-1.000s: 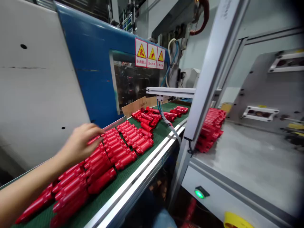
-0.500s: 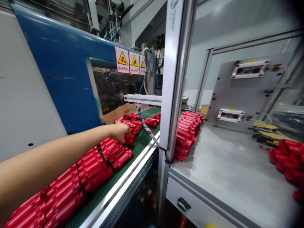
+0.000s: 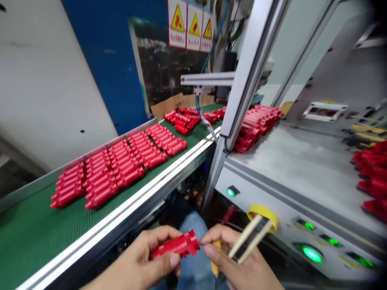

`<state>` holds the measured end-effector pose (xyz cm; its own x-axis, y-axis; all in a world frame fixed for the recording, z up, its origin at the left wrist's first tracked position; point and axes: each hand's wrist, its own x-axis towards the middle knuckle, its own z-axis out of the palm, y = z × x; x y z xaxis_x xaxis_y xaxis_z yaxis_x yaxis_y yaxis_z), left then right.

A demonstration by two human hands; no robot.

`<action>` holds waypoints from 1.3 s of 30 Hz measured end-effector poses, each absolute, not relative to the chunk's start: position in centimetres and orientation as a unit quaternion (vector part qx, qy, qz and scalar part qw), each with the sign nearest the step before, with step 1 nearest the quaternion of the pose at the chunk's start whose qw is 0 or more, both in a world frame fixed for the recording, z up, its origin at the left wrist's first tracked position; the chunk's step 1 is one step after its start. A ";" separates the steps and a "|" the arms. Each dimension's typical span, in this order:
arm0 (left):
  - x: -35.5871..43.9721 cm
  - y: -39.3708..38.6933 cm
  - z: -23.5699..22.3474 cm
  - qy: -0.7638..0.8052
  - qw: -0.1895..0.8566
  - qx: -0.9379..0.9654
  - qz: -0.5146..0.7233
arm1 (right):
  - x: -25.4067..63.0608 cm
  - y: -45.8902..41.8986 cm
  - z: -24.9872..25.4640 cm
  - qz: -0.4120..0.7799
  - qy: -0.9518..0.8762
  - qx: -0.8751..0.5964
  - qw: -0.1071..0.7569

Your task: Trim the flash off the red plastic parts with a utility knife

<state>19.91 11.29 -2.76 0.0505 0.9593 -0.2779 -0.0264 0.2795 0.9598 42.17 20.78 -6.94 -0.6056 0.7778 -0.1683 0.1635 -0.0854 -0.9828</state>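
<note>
My left hand [image 3: 145, 259] is closed round a red plastic tube [image 3: 177, 245], held low in front of me over my lap. My right hand [image 3: 238, 264] is closed on a flat tool with a pale handle and dark tip [image 3: 249, 238], its thumb and forefinger touching the tube's collared end. Rows of the same red tubes [image 3: 121, 165] lie side by side on the green conveyor belt [image 3: 36, 229] to my left.
A jumbled heap of red tubes [image 3: 184, 119] sits farther up the belt by a cardboard flap. More tubes are stacked on the grey bench [image 3: 302, 169], one stack [image 3: 256, 125] behind an aluminium post [image 3: 242, 80], another [image 3: 373, 177] at right. Green lit buttons [image 3: 311, 253] line the bench front.
My left arm has pulled back from the far heap on the belt and now holds one red tube near my lap. My right hand with the tool has come into view.
</note>
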 end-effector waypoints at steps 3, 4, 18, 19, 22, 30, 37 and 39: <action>21.7 7.4 -7.4 0.542 0.596 0.329 0.493 | 41.3 19.3 -7.9 0.675 -0.636 -0.340 0.156; 21.9 6.6 -8.4 0.537 0.598 0.305 0.511 | 41.2 18.7 -8.3 0.668 -0.645 -0.342 0.146; 24.9 3.4 -12.2 0.572 0.488 0.060 0.656 | 39.1 12.5 -11.6 0.658 -0.573 -0.441 0.211; 24.9 3.5 -12.2 0.570 0.493 0.052 0.655 | 39.2 12.4 -11.7 0.650 -0.577 -0.446 0.214; 24.8 3.3 -12.2 0.574 0.491 0.048 0.653 | 39.8 12.3 -12.2 0.588 -0.633 -0.447 0.233; 25.3 2.2 -13.1 0.601 0.343 0.195 0.695 | 41.2 13.2 -13.3 0.465 -0.756 -0.409 0.211; 24.4 2.8 -12.7 0.641 0.383 0.165 0.645 | 41.5 12.8 -12.9 0.473 -0.779 -0.364 0.190; 23.8 2.8 -12.6 0.684 0.361 0.177 0.608 | 41.5 12.8 -12.6 0.469 -0.790 -0.348 0.187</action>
<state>23.75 2.78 -12.56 -0.6763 0.6814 -0.2799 -0.1976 0.1982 0.9600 41.48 12.83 -12.64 -0.6869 0.7261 -0.0309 0.3744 0.3172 -0.8713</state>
